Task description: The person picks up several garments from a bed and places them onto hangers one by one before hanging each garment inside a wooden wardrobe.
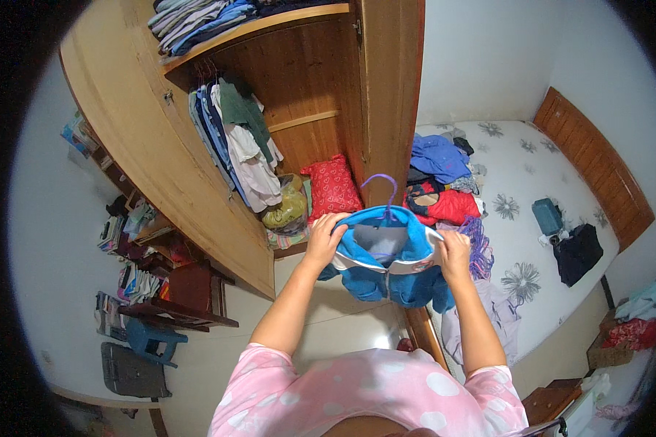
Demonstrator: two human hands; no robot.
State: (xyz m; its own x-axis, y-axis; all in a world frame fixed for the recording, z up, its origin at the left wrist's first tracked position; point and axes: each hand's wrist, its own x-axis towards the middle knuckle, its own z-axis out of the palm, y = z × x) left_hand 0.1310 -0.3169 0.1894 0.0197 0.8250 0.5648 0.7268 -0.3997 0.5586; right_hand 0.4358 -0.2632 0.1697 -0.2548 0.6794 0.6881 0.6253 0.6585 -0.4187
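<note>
A blue zip-front jacket [363,284] with white shoulder panels hangs in the air before me, on a purple clothes hanger [394,191] whose hook sticks up out of the collar. My left hand [325,236] grips one shoulder of the jacket. On the opposite shoulder, my right hand [455,254] has hold of the white panel. The grey lining shows inside the open neck. Below, the sleeves and hem bunch together, and their lower ends are partly hidden.
Ahead stands an open wooden wardrobe [306,65] with hanging shirts [246,147], folded clothes [202,22] and a red heart-patterned cushion [333,185]. Right of it, a bed [525,180] bears piled clothes [440,158] and a bundle of purple hangers [478,246]. A blue stool [156,341] is at left.
</note>
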